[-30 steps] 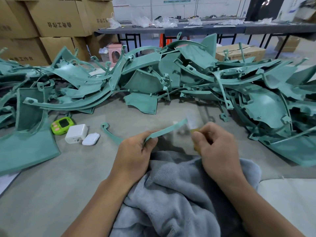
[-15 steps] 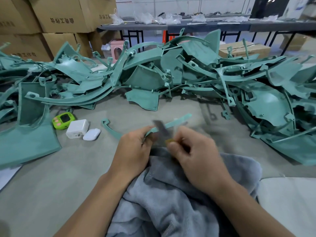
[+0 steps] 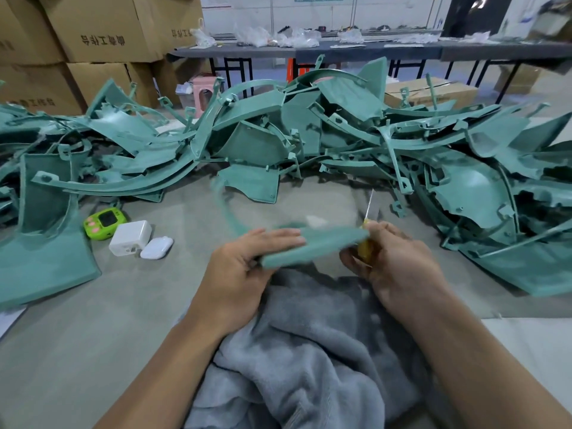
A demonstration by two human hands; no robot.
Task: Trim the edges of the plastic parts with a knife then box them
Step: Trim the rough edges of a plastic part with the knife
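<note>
Grey and matte, the work surface [image 3: 77, 351] carried a long heap of teal moulded plastic parts [image 3: 340, 134] across its far side, with stacked brown cardboard boxes [image 3: 102, 29] behind on the left. A crumpled grey towel [image 3: 309, 351] lay at the near edge, under both forearms.

Above the towel, the left hand [image 3: 244, 267] held a curved teal plastic strip [image 3: 315, 244], clear of the surface. Its fingers [image 3: 278, 235] lay flat along the top and the thumb was tucked beneath, pinching the piece. The strip ran rightwards to meet the right hand [image 3: 399, 264]; its other end seemed to sweep up and away to the left, though blur made that hard to follow.

The right hand's fingers were curled round a small yellow-handled knife [image 3: 367, 226], whose pale blade pointed up and away, just beside the strip's right end. Whether the blade touched the plastic could not be told.

Left of the hands sat a bright green gadget [image 3: 105, 222], a white charger block [image 3: 130, 238] and a white rounded case [image 3: 157, 247], close together.
</note>
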